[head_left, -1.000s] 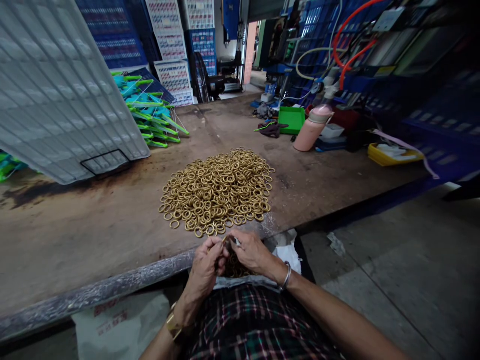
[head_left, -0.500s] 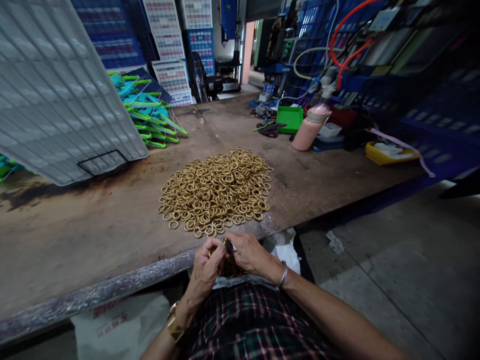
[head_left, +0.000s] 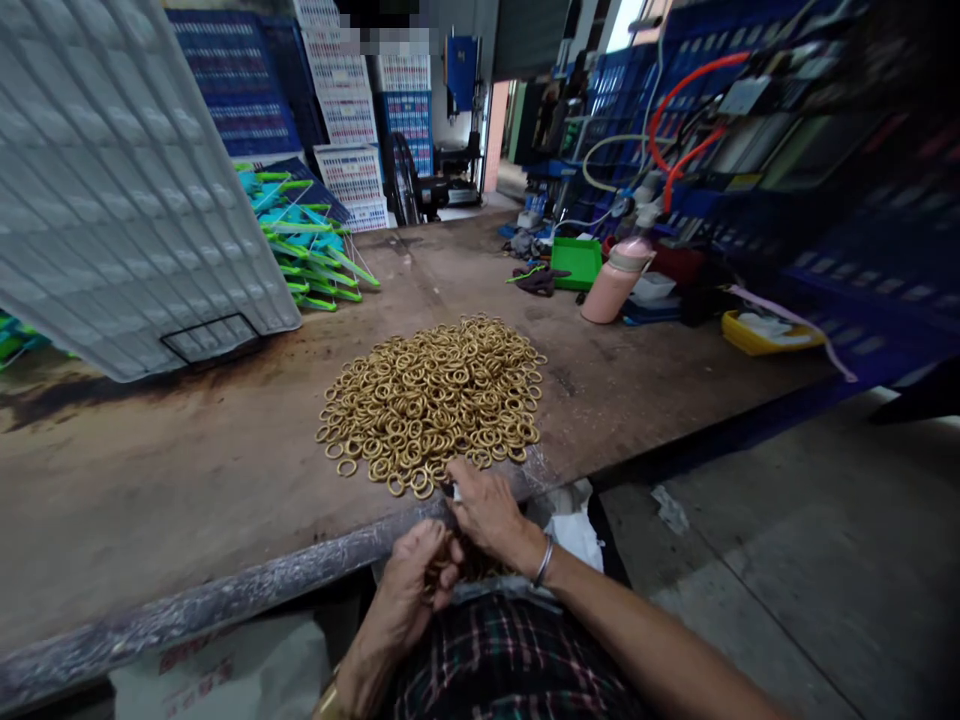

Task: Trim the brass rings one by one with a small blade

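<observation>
A heap of gold-coloured rings (head_left: 435, 390) lies on the worktable near its front edge. Just below that edge, my left hand (head_left: 412, 580) is curled round several rings, which show between thumb and fingers. My right hand (head_left: 487, 512) reaches over the table edge, its fingertips bent at the front of the heap. Something small, pale and dark, shows at its fingers, too little to identify. Beneath both hands more brownish rings (head_left: 480, 568) lie in a pale bag or lining at my lap, partly covered by the hands.
A large whitish ribbed crate (head_left: 150, 200) stands tilted at left, beside green and blue plastic frames (head_left: 315, 250). Toward the right are a green tray (head_left: 576, 262), a pink bottle (head_left: 616, 285) and a yellow tray (head_left: 769, 333). The worktable's edge (head_left: 225, 590) runs in front of me.
My hands, earlier together over the lap rings, have parted: the left dropped lower and toward me, the right moved forward to the heap. The view has tilted up slightly.
</observation>
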Available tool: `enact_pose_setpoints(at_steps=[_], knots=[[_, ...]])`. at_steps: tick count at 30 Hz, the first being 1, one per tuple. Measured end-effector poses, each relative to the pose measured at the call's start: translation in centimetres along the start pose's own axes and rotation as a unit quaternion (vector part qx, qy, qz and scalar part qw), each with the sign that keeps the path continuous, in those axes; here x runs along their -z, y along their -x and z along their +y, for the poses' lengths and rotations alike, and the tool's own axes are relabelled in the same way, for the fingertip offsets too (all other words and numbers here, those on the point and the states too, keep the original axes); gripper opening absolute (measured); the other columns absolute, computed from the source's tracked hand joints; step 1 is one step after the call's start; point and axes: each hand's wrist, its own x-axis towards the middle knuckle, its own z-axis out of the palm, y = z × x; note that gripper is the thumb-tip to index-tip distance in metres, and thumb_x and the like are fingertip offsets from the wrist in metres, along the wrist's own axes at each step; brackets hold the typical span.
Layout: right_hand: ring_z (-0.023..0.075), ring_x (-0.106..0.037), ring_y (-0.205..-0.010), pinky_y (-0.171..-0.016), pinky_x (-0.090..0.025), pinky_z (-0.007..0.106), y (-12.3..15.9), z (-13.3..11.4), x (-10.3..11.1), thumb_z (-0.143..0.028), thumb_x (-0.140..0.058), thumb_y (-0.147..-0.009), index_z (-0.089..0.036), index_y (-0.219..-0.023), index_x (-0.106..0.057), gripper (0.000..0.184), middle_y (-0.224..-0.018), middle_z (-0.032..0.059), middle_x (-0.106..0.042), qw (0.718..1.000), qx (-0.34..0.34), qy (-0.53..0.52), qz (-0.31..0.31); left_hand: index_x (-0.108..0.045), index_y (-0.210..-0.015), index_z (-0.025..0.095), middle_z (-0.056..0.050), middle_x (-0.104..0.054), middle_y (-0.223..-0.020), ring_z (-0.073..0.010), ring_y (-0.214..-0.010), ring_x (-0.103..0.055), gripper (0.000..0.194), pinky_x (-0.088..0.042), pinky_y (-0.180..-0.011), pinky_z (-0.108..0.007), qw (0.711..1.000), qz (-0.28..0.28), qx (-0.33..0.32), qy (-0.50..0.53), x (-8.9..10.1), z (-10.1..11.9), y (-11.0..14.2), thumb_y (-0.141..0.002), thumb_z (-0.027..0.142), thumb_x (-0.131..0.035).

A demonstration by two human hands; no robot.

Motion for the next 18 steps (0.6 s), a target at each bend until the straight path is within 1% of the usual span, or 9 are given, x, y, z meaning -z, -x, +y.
enact_pose_setpoints(at_steps=[1,3,6,9,11,13,15,17,18], knots=[[0.0196,-0.054,-0.082,-0.066,-0.034,0.028,0.0,-0.2,-0.3,-0.02,-0.046,-0.08,-0.019,-0.111,-0.043,0.031,-0.1,0.0076,-0.058,1.0,0.006,0.019,0.003,-0.052,-0.067,0.015,0.002,-0.05,-0.06,-0.0042,-0.044,-0.038,0.035,-0.021,-0.036,-0.015,1.0,0.015,0.008,0.02,0.2,0.0,-0.1,-0.07,0.049,-0.061],[0.0205,-0.054,-0.084,-0.068,-0.035,0.029,-0.2,-0.6,-0.7,-0.02,-0.048,-0.08,-0.021,-0.116,-0.041,0.037,-0.103,0.0072,-0.057,0.998,0.0,0.055,-0.007,-0.051,-0.067,0.015,0.002,-0.051,-0.061,-0.0042,-0.044,-0.041,0.033,-0.021,-0.036,-0.014,0.998,0.033,0.02,0.053,0.6,0.0,-0.3,-0.068,0.046,-0.065],[0.0198,-0.056,-0.079,-0.064,-0.036,0.029,-0.6,-1.0,-0.8,-0.014,-0.046,-0.08,-0.023,-0.108,-0.045,0.029,-0.097,0.0055,-0.058,0.996,-0.026,0.086,-0.021,-0.051,-0.072,0.018,0.002,-0.054,-0.061,-0.0057,-0.044,-0.046,0.031,-0.024,-0.037,-0.014,0.992,0.045,0.037,0.109,1.0,0.1,-0.6,-0.064,0.042,-0.069],[0.0183,-0.057,-0.076,-0.062,-0.036,0.028,-0.9,-1.0,-0.7,-0.009,-0.04,-0.08,-0.022,-0.102,-0.046,0.026,-0.094,0.0052,-0.059,0.996,-0.023,0.084,-0.028,-0.055,-0.083,0.019,0.003,-0.054,-0.058,-0.0063,-0.044,-0.049,0.03,-0.028,-0.038,-0.014,0.988,0.033,0.047,0.142,1.3,0.3,-0.9,-0.064,0.038,-0.07],[0.0179,-0.057,-0.077,-0.063,-0.036,0.027,-1.0,-0.8,-0.6,-0.008,-0.04,-0.079,-0.021,-0.102,-0.047,0.027,-0.094,0.0052,-0.06,0.997,-0.02,0.069,-0.021,-0.058,-0.084,0.017,0.001,-0.057,-0.062,-0.0065,-0.049,-0.052,0.027,-0.033,-0.042,-0.014,0.985,0.017,0.043,0.164,1.6,0.5,-1.1,-0.066,0.033,-0.07],[0.0176,-0.056,-0.078,-0.064,-0.036,0.027,-1.0,-0.4,-0.4,-0.007,-0.042,-0.076,-0.02,-0.101,-0.048,0.029,-0.093,0.0051,-0.06,0.999,-0.017,0.033,-0.009,-0.059,-0.079,0.015,-0.002,-0.059,-0.068,-0.0076,-0.054,-0.054,0.022,-0.033,-0.041,-0.013,0.983,0.004,0.031,0.182,1.7,0.8,-1.2,-0.066,0.028,-0.07],[0.0162,-0.056,-0.077,-0.065,-0.036,0.025,-1.1,0.1,-0.1,-0.007,-0.043,-0.076,-0.019,-0.1,-0.05,0.028,-0.088,0.0041,-0.061,0.999,-0.012,-0.037,0.0,-0.058,-0.075,0.014,-0.004,-0.06,-0.072,-0.0087,-0.057,-0.055,0.02,-0.025,-0.035,-0.011,0.982,-0.005,0.023,0.188,1.8,1.2,-1.2,-0.063,0.023,-0.071],[0.0139,-0.055,-0.069,-0.063,-0.036,0.024,-1.2,0.6,0.4,-0.013,-0.041,-0.08,-0.019,-0.093,-0.051,0.017,-0.077,0.0014,-0.06,0.991,-0.02,-0.132,0.008,-0.056,-0.07,0.013,-0.005,-0.06,-0.075,-0.0084,-0.058,-0.054,0.02,-0.023,-0.034,-0.011,0.983,-0.003,0.016,0.184,1.6,1.8,-1.2,-0.059,0.017,-0.072],[0.0125,-0.053,-0.065,-0.062,-0.036,0.023,-1.2,0.7,0.8,-0.018,-0.038,-0.084,-0.019,-0.087,-0.051,0.013,-0.071,-0.0004,-0.058,0.981,-0.027,-0.191,0.009,-0.055,-0.068,0.013,-0.004,-0.06,-0.075,-0.0074,-0.057,-0.053,0.021,-0.022,-0.034,-0.011,0.984,0.001,0.008,0.18,1.5,2.0,-1.2,-0.057,0.016,-0.073]])
